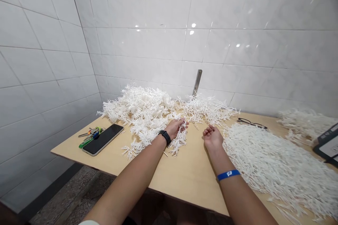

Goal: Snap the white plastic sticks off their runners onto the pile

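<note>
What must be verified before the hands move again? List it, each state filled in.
1. Left hand has hold of a bunch of white strands: ok.
2. Right hand free of strands: cannot tell; curled fingers could hide some.
3. Every strand gathered into heaps: not ok; a loose strand lies near the left wrist.
4. Phone away from both hands: ok, beside the keys.
5. Glasses not touching the right-hand heap: cannot tell.

Keys (93,132) lie beside a dark-screened phone (103,140).
</note>
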The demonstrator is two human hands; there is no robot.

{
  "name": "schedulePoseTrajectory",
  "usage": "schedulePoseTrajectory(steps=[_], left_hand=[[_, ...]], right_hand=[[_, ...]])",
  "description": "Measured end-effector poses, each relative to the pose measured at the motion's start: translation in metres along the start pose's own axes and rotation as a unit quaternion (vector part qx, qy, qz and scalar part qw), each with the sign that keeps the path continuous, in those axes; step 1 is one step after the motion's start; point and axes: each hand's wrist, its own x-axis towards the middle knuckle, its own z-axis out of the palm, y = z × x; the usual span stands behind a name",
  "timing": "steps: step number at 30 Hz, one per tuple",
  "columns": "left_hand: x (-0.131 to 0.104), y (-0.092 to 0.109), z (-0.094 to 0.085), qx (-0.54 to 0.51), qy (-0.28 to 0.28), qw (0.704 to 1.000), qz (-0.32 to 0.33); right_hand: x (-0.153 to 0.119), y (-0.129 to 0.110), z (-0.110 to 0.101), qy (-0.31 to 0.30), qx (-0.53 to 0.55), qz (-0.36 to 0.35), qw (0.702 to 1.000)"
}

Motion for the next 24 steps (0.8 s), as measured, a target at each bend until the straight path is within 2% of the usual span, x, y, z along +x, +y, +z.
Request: schedulePoseTrajectory(steps=[2, 4, 7, 9, 12, 17, 20, 24], left_hand=[[-0.001, 0.000, 0.000, 0.026, -0.031, 0.999, 0.003], [-0.002, -0.001, 0.000, 0.063, -0.071, 0.995, 0.004], [-0.003, -0.003, 0.002, 0.111, -0.121, 0.986, 0.009], [-0.003, -0.003, 0.003, 0.121, -0.128, 0.984, 0.003], [-0.002, -0.003, 0.006, 0.100, -0.112, 0.988, -0.022], [-0.001, -0.001, 0.004, 0.000, -0.113, 0.990, -0.078], [-0.004, 0.001, 0.003, -0.034, -0.137, 0.983, -0.117], [-0.011, 0.005, 0.004, -0.042, -0.199, 0.969, -0.139]], right_hand=[[-0.008, -0.001, 0.008, -0.039, -0.046, -0.003, 0.998], [-0.017, -0.001, 0.017, -0.117, -0.126, -0.030, 0.985], [-0.028, 0.003, 0.026, -0.262, -0.240, -0.078, 0.932], [-0.031, 0.006, 0.027, -0.318, -0.282, -0.101, 0.900], [-0.031, 0.008, 0.025, -0.345, -0.292, -0.100, 0.886], [-0.033, 0.006, 0.024, -0.403, -0.216, 0.009, 0.889], [-0.033, 0.002, 0.023, -0.432, -0.197, 0.038, 0.879], [-0.031, -0.003, 0.019, -0.448, -0.183, 0.055, 0.873]])
